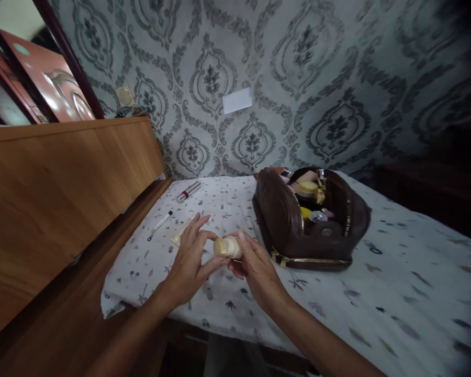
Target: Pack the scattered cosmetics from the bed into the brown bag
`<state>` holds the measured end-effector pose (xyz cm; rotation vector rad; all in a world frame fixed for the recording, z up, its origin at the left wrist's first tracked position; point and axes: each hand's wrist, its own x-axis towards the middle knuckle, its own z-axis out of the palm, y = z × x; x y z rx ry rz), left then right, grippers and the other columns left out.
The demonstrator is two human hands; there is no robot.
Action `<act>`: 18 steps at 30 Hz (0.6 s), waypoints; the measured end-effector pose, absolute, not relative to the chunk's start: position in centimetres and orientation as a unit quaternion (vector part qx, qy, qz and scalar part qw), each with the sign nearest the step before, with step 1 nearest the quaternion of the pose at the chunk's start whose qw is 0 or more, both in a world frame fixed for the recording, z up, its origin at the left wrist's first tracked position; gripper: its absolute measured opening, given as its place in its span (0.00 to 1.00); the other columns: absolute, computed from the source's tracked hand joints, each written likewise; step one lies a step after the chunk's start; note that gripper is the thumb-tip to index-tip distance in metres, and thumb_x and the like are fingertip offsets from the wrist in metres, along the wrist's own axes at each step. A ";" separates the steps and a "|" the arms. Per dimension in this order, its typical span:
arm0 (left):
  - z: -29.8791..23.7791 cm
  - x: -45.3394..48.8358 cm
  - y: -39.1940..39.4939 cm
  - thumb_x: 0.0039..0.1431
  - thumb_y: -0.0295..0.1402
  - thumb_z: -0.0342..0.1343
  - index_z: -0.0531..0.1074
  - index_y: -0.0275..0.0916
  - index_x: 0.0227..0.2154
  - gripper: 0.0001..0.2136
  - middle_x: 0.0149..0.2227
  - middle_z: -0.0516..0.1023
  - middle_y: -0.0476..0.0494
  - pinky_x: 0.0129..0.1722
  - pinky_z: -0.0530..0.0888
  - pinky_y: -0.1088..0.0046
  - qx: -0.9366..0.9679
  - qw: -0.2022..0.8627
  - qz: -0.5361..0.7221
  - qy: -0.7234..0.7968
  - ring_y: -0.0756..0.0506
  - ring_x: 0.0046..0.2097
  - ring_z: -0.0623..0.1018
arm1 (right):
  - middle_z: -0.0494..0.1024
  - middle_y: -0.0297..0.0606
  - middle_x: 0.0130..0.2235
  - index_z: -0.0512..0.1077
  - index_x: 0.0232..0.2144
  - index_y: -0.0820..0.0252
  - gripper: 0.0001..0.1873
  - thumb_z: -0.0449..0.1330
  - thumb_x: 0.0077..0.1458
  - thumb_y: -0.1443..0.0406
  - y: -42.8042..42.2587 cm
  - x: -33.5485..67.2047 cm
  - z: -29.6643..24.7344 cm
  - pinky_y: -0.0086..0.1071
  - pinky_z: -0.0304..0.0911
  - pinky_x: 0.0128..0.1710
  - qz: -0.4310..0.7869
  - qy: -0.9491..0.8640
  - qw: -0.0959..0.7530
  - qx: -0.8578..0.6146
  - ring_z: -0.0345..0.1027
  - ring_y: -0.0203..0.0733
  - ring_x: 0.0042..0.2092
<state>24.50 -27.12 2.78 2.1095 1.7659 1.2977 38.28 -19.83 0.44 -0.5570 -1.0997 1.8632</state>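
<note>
Both my hands hold a small cream-coloured bottle (227, 247) just above the bed. My left hand (190, 259) pinches its yellowish cap end with thumb and fingers. My right hand (255, 264) is wrapped round the bottle's body. An open brown cosmetic bag (282, 220) lies just to the right of my hands, with several jars and tubes (310, 191) showing inside. A silver and red tube (188, 191) and a white pen-like stick (160, 223) lie on the sheet beyond my left hand.
The bed has a white patterned sheet (396, 293). A wooden headboard (63, 188) runs along the left side. Patterned wallpaper (298, 78) stands behind the bed, with a white card (237, 100) stuck on it. A small pale item (179, 236) lies beneath my left hand.
</note>
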 end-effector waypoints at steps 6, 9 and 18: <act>2.7 25.1 -27.1 0.61 0.42 0.57 0.69 0.43 0.43 0.11 0.65 0.59 0.37 0.65 0.52 0.48 0.705 0.031 0.400 0.585 0.33 0.69 0.51 | 0.69 0.31 0.22 0.71 0.28 0.58 0.28 0.64 0.44 0.39 -20.1 38.7 0.1 0.27 0.46 0.16 0.736 -0.447 0.452 -0.232 0.57 0.32 0.20; 2.5 25.5 -26.9 0.61 0.42 0.58 0.69 0.43 0.42 0.11 0.64 0.60 0.36 0.64 0.52 0.47 0.706 0.020 0.402 0.583 0.33 0.69 0.51 | 0.67 0.29 0.22 0.70 0.27 0.58 0.28 0.62 0.45 0.39 -20.2 38.8 -0.1 0.26 0.47 0.17 0.728 -0.443 0.464 -0.241 0.56 0.32 0.20; 2.2 26.0 -26.3 0.64 0.44 0.53 0.66 0.42 0.42 0.12 0.65 0.58 0.35 0.64 0.56 0.46 0.715 -0.031 0.332 0.615 0.34 0.70 0.51 | 0.65 0.27 0.22 0.65 0.27 0.57 0.27 0.59 0.49 0.40 -20.4 39.2 -0.5 0.26 0.49 0.18 0.714 -0.469 0.458 -0.244 0.56 0.32 0.21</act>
